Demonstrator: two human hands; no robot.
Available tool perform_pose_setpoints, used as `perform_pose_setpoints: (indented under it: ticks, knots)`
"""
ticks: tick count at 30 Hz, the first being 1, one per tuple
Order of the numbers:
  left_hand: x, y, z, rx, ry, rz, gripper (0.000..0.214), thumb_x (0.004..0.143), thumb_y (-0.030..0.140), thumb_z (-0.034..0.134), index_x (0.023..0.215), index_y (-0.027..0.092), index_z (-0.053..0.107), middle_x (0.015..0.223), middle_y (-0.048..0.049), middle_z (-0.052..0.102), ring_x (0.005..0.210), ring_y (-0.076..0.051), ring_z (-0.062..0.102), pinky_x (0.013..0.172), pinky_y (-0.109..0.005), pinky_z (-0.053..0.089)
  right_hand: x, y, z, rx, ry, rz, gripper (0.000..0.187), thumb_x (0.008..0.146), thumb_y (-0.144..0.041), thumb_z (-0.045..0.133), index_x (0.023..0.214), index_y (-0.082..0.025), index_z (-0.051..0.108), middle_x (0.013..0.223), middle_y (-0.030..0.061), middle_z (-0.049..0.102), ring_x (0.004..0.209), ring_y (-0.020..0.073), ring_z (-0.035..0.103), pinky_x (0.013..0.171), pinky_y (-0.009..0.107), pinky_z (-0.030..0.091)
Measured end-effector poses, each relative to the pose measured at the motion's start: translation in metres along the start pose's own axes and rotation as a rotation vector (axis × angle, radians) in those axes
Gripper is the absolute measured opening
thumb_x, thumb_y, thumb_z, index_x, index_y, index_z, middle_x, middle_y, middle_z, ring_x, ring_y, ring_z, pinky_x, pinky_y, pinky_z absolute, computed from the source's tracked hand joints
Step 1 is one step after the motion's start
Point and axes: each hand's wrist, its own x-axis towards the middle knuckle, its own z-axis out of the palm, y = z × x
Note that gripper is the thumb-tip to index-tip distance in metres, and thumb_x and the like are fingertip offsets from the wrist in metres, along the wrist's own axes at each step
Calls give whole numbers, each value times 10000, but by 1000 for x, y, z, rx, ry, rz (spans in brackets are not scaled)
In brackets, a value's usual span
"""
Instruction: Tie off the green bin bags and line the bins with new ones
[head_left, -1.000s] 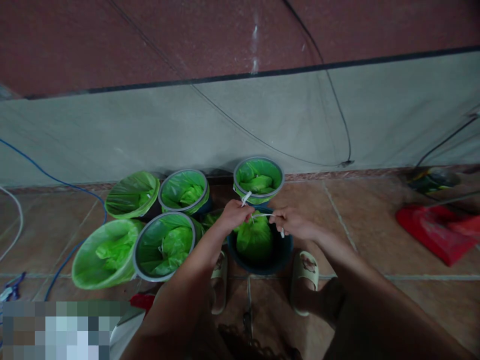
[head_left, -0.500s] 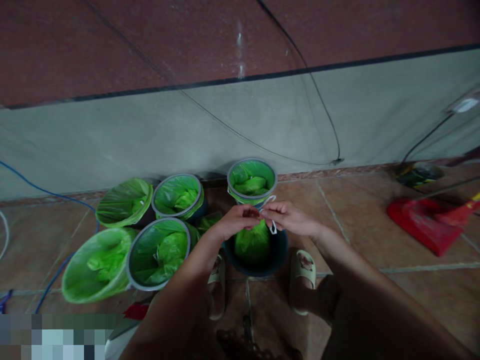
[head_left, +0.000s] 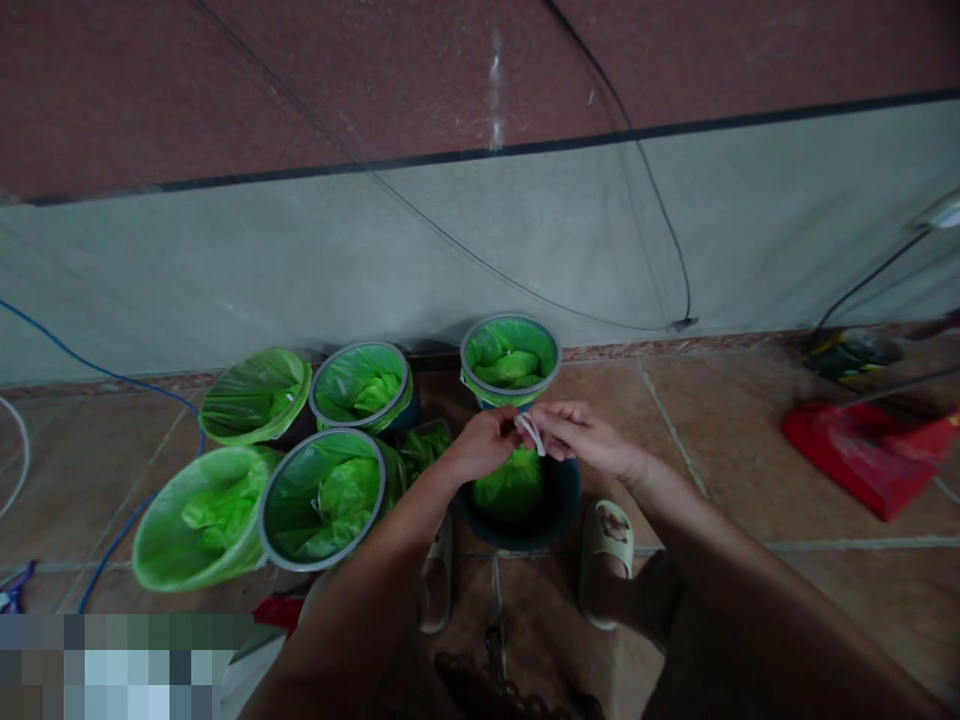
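Note:
Over a dark bucket (head_left: 566,500) on the floor, my two hands meet at a white drawstring (head_left: 531,435). My left hand (head_left: 486,442) is closed, its fingertips pinching one end of the string. The string runs across to my right hand (head_left: 581,436), whose curled fingers are closed on it too. Just below my hands, a green plastic bag (head_left: 510,492) bulges inside the bucket, its top partly hidden by my fingers. How the string joins the bag cannot be seen.
Several bins lined with green bags stand left, including a grey-rimmed bin (head_left: 322,560); another lined bin (head_left: 510,385) is behind my hands. A red dustpan (head_left: 855,460) lies right. A blue cable (head_left: 112,375) crosses the floor left. My slippered feet flank the bucket.
The white string, earlier looped above and dangling below my right hand, now slants between both hands. My right fingers have curled in more. The whole view has shifted slightly.

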Motion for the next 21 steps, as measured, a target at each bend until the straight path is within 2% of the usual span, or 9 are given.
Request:
perform_pose_setpoints:
  ticks: [3, 5, 6, 9, 12, 15, 18, 21]
  knots:
    - [-1, 0, 0, 34, -5, -15, 232, 908, 319, 506, 762, 162, 594, 600, 35, 533, 566, -99, 492, 552, -200, 379, 6, 7, -2, 26, 262, 19, 551, 863, -691, 470, 789, -169, 630, 483, -34, 484, 413, 80, 388, 411, 223, 270]
    - [-1, -2, 1, 30, 1, -35, 255, 918, 337, 489, 742, 169, 567, 571, 45, 500, 536, -96, 487, 528, -197, 371, 11, 15, -2, -18, 346, 50, 495, 861, -639, 487, 853, -171, 649, 503, -29, 510, 424, 92, 418, 417, 225, 288]
    - [0, -3, 1, 20, 4, -42, 249, 919, 333, 482, 747, 171, 564, 575, 46, 498, 528, -94, 489, 523, -196, 372, 12, 18, -1, -57, 330, 57, 436, 852, -586, 521, 879, -174, 658, 535, -25, 537, 444, 96, 443, 430, 224, 308]
    - [0, -5, 2, -24, 14, -52, 216, 918, 318, 479, 796, 172, 582, 603, 47, 511, 511, -86, 488, 515, -194, 382, 14, 28, 5, -183, 163, 26, 257, 819, -389, 567, 933, -187, 679, 620, -13, 590, 527, 112, 511, 492, 226, 378]
    - [1, -4, 2, -89, 35, -65, 201, 900, 316, 513, 774, 175, 580, 612, 46, 524, 501, -80, 493, 507, -190, 393, 13, 35, 6, -238, 73, -28, 237, 813, -295, 525, 945, -188, 689, 697, 5, 629, 603, 126, 542, 565, 244, 422]
    - [1, -2, 2, -202, 93, -120, 188, 857, 305, 579, 722, 174, 581, 602, 39, 559, 500, -83, 526, 508, -191, 418, 13, 41, 1, -305, 86, -26, 211, 818, -317, 541, 881, -182, 691, 765, 15, 653, 661, 132, 546, 609, 252, 428]
    - [2, 0, 3, -364, 195, -233, 143, 783, 279, 662, 718, 164, 610, 599, 28, 603, 503, -94, 569, 511, -198, 437, 12, 41, -4, -353, 175, 43, 241, 807, -393, 583, 795, -173, 678, 696, 2, 621, 618, 120, 509, 563, 238, 387]
    - [1, 1, 3, -517, 272, -339, 153, 691, 262, 740, 738, 146, 653, 618, 10, 642, 540, -110, 607, 517, -202, 440, 10, 36, -2, -305, 170, 91, 300, 790, -456, 600, 747, -166, 665, 614, -20, 559, 538, 96, 448, 507, 229, 343]
